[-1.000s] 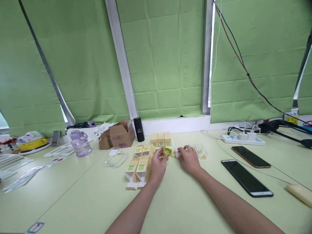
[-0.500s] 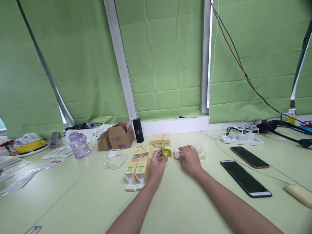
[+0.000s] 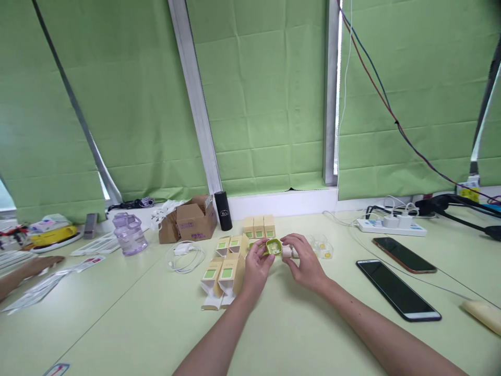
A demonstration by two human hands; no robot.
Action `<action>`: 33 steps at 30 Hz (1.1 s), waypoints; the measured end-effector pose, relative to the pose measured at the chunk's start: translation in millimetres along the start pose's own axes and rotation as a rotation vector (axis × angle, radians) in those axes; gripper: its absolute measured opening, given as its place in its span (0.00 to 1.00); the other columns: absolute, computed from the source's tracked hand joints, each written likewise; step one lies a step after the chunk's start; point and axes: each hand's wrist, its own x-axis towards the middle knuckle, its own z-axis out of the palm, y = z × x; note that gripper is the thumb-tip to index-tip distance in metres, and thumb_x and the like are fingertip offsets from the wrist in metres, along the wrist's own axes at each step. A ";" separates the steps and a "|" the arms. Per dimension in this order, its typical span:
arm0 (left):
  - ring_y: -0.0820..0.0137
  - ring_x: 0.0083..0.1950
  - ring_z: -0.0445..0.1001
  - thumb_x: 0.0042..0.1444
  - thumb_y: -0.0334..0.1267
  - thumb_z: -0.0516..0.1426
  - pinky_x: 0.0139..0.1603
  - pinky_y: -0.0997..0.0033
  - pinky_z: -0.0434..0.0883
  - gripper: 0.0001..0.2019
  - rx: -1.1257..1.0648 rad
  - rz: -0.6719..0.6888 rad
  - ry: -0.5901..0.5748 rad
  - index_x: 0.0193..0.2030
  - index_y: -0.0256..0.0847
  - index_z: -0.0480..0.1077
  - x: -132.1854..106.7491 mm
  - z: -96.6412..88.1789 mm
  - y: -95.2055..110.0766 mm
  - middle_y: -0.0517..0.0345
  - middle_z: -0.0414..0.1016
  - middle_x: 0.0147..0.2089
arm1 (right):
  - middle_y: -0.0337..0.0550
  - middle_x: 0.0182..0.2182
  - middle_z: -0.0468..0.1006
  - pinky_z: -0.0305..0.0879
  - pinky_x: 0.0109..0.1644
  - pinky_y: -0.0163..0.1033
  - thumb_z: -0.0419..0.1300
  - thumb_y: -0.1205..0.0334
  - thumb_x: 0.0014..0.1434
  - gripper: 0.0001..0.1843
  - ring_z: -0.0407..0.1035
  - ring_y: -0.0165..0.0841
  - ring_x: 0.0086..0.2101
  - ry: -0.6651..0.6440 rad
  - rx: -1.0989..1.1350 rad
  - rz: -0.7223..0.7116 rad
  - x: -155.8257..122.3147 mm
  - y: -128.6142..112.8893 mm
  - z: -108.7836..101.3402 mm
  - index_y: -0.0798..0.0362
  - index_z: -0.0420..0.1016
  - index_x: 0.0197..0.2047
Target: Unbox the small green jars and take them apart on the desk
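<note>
My left hand [image 3: 257,266] is closed on a small green square case [image 3: 274,246], whose hollow side shows. Just right of it, my right hand [image 3: 305,261] has its thumb and index finger apart, with the index fingertip close to the case's rim; whether they touch is unclear. A pale pink piece [image 3: 287,251] shows between those fingers, seemingly on the table behind them. Beyond the right hand lies a clear plastic tray [image 3: 324,247] with yellow spots. Cream boxes with green labels [image 3: 230,271] stand left of my left hand, their near flaps open.
Three more cream boxes [image 3: 259,227] stand behind. A black cylinder [image 3: 223,211], a cardboard box [image 3: 193,219], a purple jug [image 3: 130,235] and a coiled white cable [image 3: 185,257] are leftward. Two phones [image 3: 398,290] and a power strip [image 3: 391,226] lie right. Another person's hand [image 3: 41,265] rests far left.
The green case has turned so its hollow faces me. My right hand has lifted off the pink pieces, its thumb and index finger spreading toward the case. Another person's hand has come in at left.
</note>
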 end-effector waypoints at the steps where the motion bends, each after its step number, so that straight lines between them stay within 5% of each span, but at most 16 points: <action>1: 0.59 0.57 0.78 0.52 0.42 0.70 0.58 0.62 0.72 0.26 -0.006 -0.002 -0.009 0.55 0.41 0.67 -0.8 0.9 1.3 0.44 0.79 0.56 | 0.49 0.56 0.74 0.67 0.61 0.58 0.59 0.72 0.58 0.26 0.63 0.48 0.60 -0.010 0.017 -0.008 -1.4 -2.1 0.6 0.46 0.64 0.59; 8: 0.59 0.49 0.81 0.52 0.50 0.70 0.52 0.60 0.74 0.26 -0.012 -0.089 -0.050 0.51 0.40 0.67 -3.4 6.5 6.2 0.45 0.82 0.47 | 0.52 0.62 0.69 0.65 0.65 0.61 0.60 0.68 0.59 0.33 0.60 0.48 0.64 0.020 0.078 0.021 -9.1 -7.6 9.1 0.45 0.57 0.66; 20: 0.57 0.46 0.83 0.54 0.62 0.64 0.47 0.61 0.76 0.30 0.081 -0.117 -0.159 0.48 0.36 0.71 -1.5 6.1 -15.5 0.40 0.83 0.45 | 0.53 0.51 0.72 0.70 0.55 0.58 0.58 0.68 0.60 0.23 0.67 0.48 0.53 0.087 0.026 0.113 -10.7 -10.8 13.6 0.48 0.63 0.58; 33: 0.63 0.38 0.81 0.58 0.54 0.63 0.46 0.64 0.73 0.20 0.307 0.008 0.025 0.45 0.40 0.69 -1.2 3.9 -7.0 0.53 0.80 0.35 | 0.51 0.50 0.73 0.69 0.54 0.52 0.62 0.59 0.63 0.18 0.67 0.47 0.52 0.041 0.063 0.166 -8.3 -10.8 5.6 0.47 0.68 0.56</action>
